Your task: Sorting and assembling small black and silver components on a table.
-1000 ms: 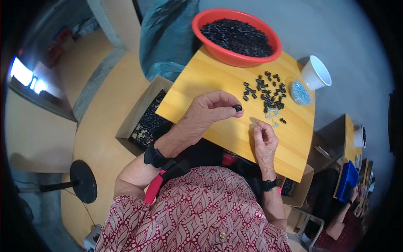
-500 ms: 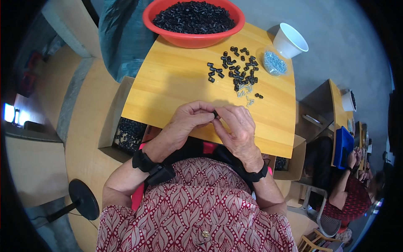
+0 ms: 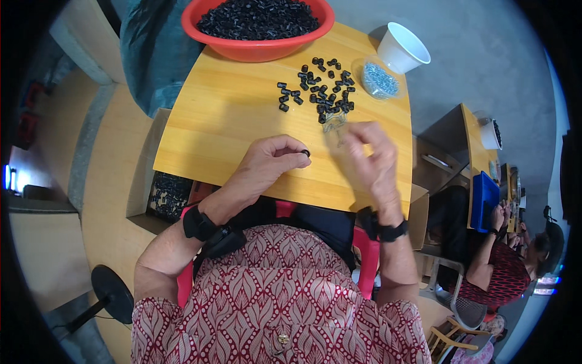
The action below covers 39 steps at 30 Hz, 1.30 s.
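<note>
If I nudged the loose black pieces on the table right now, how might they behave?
The loose black pieces look short and rounded, so those on their sides would probably roll a little. Their faint sheen suggests smooth, fairly stiff plastic or rubber, perhaps slightly slippery. A small dark piece fits between the left hand's fingertips, so each is likely light.

ok so my count: one red basin [image 3: 257,52], one clear tub [image 3: 401,87], one blue tray [image 3: 483,200], two white tubs [image 3: 405,48] (the second's on the other table [image 3: 473,142], so two tables with the yellow one [image 3: 224,115]). Two cardboard boxes [image 3: 139,197] too. Two hands at work, left hand [image 3: 270,159] and right hand [image 3: 376,159], with one black piece [image 3: 305,153] in the left. Loose black pieces [image 3: 323,89]? A few dozen, they overlap. Loose silver screws [image 3: 334,124] are too blurry to count.
</note>
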Each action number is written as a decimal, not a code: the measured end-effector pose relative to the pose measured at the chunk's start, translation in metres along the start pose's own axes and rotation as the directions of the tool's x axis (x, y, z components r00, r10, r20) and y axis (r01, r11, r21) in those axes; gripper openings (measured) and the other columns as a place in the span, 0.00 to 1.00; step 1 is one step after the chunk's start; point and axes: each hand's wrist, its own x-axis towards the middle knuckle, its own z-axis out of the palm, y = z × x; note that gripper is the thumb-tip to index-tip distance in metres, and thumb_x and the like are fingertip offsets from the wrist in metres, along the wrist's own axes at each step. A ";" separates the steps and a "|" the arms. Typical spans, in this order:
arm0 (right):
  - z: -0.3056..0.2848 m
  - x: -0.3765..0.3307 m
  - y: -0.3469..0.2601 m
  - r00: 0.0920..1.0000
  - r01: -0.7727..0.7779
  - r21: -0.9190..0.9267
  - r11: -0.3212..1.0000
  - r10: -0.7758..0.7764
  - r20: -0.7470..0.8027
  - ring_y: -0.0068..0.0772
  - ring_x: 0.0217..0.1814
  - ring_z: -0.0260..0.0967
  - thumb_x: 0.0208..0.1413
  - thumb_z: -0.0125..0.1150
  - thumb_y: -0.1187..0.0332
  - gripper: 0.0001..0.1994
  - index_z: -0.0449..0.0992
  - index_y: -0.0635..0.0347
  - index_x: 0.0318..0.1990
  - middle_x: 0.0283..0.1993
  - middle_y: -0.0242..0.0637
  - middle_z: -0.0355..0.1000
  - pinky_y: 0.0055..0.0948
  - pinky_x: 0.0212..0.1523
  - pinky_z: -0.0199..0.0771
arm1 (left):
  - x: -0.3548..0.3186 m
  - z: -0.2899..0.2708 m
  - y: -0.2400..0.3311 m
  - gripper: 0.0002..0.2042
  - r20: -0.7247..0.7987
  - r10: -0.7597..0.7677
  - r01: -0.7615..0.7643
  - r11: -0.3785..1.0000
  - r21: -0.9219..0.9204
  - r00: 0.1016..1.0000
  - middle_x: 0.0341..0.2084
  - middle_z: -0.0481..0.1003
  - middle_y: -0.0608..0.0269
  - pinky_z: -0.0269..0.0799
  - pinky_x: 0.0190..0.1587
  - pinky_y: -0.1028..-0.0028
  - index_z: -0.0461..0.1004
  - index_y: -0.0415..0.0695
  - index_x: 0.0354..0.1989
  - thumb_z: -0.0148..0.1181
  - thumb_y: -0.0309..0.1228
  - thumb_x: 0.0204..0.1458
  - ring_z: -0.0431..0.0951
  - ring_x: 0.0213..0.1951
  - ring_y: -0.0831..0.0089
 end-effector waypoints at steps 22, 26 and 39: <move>0.000 -0.002 0.035 0.960 0.010 -0.326 0.945 0.082 0.267 0.44 0.37 0.71 0.49 0.64 0.73 0.06 0.80 0.58 0.35 0.32 0.40 0.72 0.38 0.38 0.73 | 0.016 0.008 -0.028 0.06 -0.016 0.169 -0.167 0.984 0.068 0.985 0.35 0.78 0.66 0.70 0.46 0.81 0.75 0.36 0.41 0.60 0.24 0.57 0.75 0.39 0.83; 0.007 0.001 0.036 0.937 0.247 -0.436 0.865 -0.099 0.334 0.44 0.38 0.71 0.47 0.64 0.74 0.07 0.80 0.58 0.36 0.32 0.39 0.71 0.38 0.38 0.73 | 0.015 0.005 -0.030 0.07 -0.017 0.175 -0.173 0.982 0.074 0.985 0.36 0.78 0.64 0.71 0.48 0.80 0.75 0.35 0.42 0.59 0.24 0.57 0.76 0.41 0.81; 0.016 -0.017 0.018 0.833 -0.522 0.704 0.483 0.467 0.297 0.17 0.37 0.71 0.56 0.62 0.77 0.04 0.79 0.62 0.38 0.37 0.30 0.78 0.18 0.41 0.71 | 0.008 0.013 -0.020 0.07 -0.027 0.163 -0.162 0.986 0.044 0.986 0.37 0.78 0.66 0.70 0.48 0.80 0.76 0.36 0.41 0.60 0.25 0.57 0.76 0.41 0.82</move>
